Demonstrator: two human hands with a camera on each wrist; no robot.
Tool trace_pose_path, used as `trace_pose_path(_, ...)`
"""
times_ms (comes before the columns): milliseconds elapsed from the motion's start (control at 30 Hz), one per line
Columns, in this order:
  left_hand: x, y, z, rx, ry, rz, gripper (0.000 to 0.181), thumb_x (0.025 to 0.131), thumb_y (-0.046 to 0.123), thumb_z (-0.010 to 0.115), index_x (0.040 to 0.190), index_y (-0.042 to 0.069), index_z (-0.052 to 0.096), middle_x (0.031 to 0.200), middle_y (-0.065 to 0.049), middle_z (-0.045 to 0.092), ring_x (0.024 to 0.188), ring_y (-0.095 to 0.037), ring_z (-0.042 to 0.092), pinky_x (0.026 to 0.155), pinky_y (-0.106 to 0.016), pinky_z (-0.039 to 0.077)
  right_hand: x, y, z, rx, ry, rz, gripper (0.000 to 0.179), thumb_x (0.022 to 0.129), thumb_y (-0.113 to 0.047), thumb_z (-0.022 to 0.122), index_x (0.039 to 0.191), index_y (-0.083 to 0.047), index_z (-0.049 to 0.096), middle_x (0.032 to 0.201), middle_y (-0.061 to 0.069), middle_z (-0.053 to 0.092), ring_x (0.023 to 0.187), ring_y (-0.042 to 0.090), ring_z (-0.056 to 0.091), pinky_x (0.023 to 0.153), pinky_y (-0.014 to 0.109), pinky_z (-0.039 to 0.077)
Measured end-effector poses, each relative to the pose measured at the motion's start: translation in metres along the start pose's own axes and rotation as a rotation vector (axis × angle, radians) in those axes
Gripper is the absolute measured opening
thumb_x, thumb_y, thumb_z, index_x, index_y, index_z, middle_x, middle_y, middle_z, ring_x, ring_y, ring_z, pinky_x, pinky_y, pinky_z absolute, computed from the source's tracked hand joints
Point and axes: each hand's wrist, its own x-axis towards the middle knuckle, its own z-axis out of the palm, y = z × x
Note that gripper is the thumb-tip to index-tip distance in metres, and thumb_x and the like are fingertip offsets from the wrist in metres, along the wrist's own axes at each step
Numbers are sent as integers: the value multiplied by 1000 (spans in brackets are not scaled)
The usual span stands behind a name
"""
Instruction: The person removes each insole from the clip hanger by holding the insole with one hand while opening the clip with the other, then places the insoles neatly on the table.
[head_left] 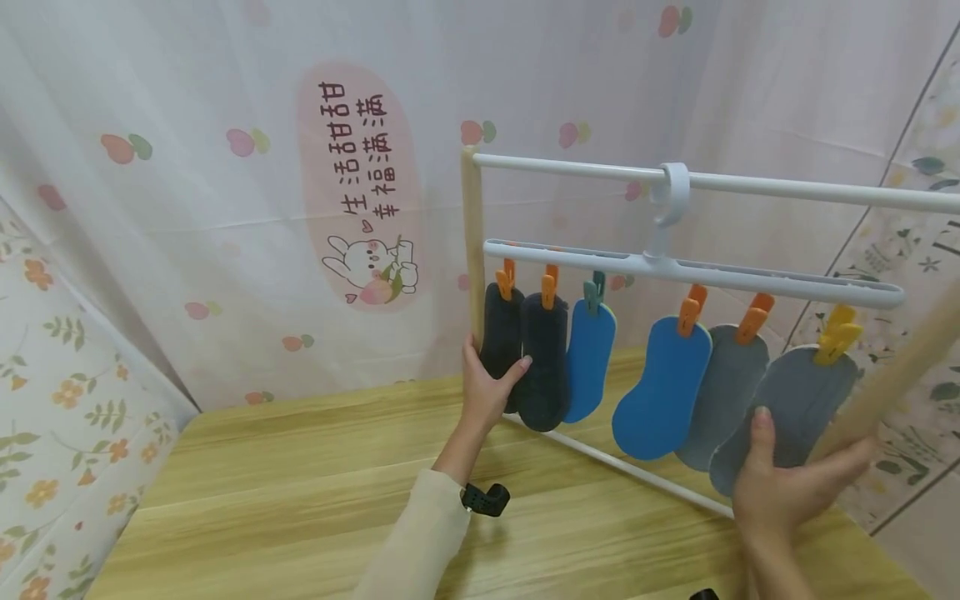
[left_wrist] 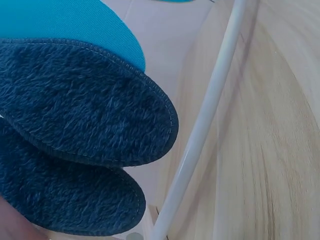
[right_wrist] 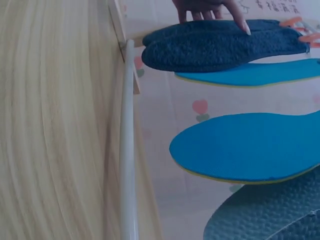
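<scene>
A rack with wooden side posts [head_left: 472,242] and white bars [head_left: 570,167] carries a white hanger [head_left: 750,277]. From its clips hang dark fuzzy insoles [head_left: 545,367], blue insoles [head_left: 663,392] and grey insoles [head_left: 806,387]. My left hand [head_left: 483,387] holds the left post low down, its thumb over the dark insoles; some of its fingers are hidden behind them. At the slanting right post, my right hand [head_left: 791,483] grips with the thumb raised in front of the nearest grey insole. In the left wrist view, a dark insole [left_wrist: 95,105] overlaps a blue one.
Beneath the rack is a wood-grain table [head_left: 300,475], with the lower white bar [head_left: 630,471] just over it. A printed curtain [head_left: 225,350] hangs behind, and floral cloth [head_left: 67,433] borders the left side. Orange, green and yellow clips [head_left: 838,335] line the hanger.
</scene>
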Motion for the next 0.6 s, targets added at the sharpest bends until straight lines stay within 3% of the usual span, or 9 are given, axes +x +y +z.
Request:
trace_pose_path(200,1,-2,-4,-5,32,35,103,82,46,81,158,12,20,156,-13,34,147,-31,35,123,-56,27,2,25,7,5,11,-22,91,87,-32,74,157,-4,23,158,6,33,147,13,33,125,26,19)
trace_pose_path(367,-1,0,-9,27,51,18,108,81,50,80,159,10,16,162,-14,27,152,-33,29,125,-56,23,0,16,15,15,32,-27,87,87,-30,73,155,-2,26,157,8,35,146,15,35,125,29,21)
trace_pose_path(600,-5,-1,-17,46,78,8,113,81,54,79,160,7,13,166,-17,21,155,-36,23,126,-58,20,-4,18,24,-5,32,26,88,90,-31,72,156,-1,23,160,11,31,148,17,32,126,29,18)
